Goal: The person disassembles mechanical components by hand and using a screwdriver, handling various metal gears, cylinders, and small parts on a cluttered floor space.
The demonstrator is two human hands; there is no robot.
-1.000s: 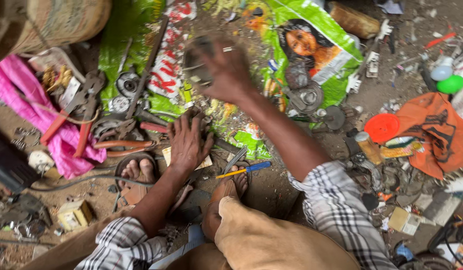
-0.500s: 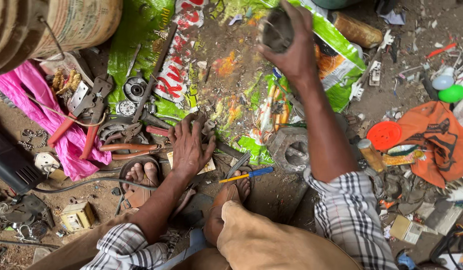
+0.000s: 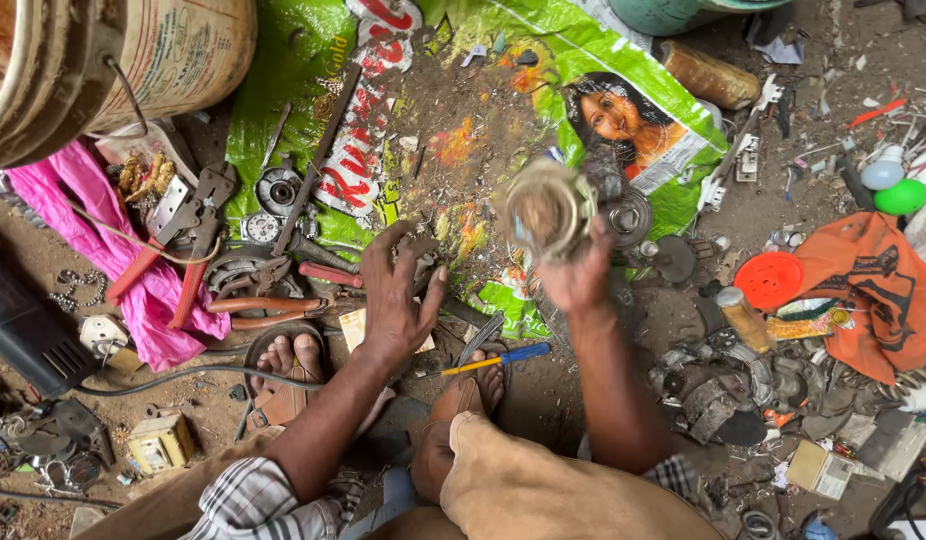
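We hold a round metal part [image 3: 546,210] up off the ground in our right hand [image 3: 578,275], above the green sack [image 3: 293,90] that is spread as a work mat, with the open end turned toward us. The fingers are clamped around its lower rim from behind. Our left hand [image 3: 398,295] is flat on the near edge of the sack with its fingers spread wide and nothing gripped between them. The step in hand looks to us like lifting the part for a look, while the other hand rests among the loose pieces. Any next move would call for a firm hold on that rim, and for the free hand to pick one tool out of a crowded heap: the screwdriver [image 3: 493,358] lies just beside our foot, and the red-handled pliers [image 3: 248,305] lie near the left hand. Much is hard to make out. The part is blurred, so we cannot tell whether it is a bearing housing, a cup or something else, nor what sits inside it. Our right fingertips are hidden behind it. We cannot tell whether a small piece lies under the left palm. The bucket [image 3: 133,60] is cut off at the top left corner. The orange cloth [image 3: 873,290] on the right covers whatever lies beneath it, and the scrap around it is too jumbled to name.
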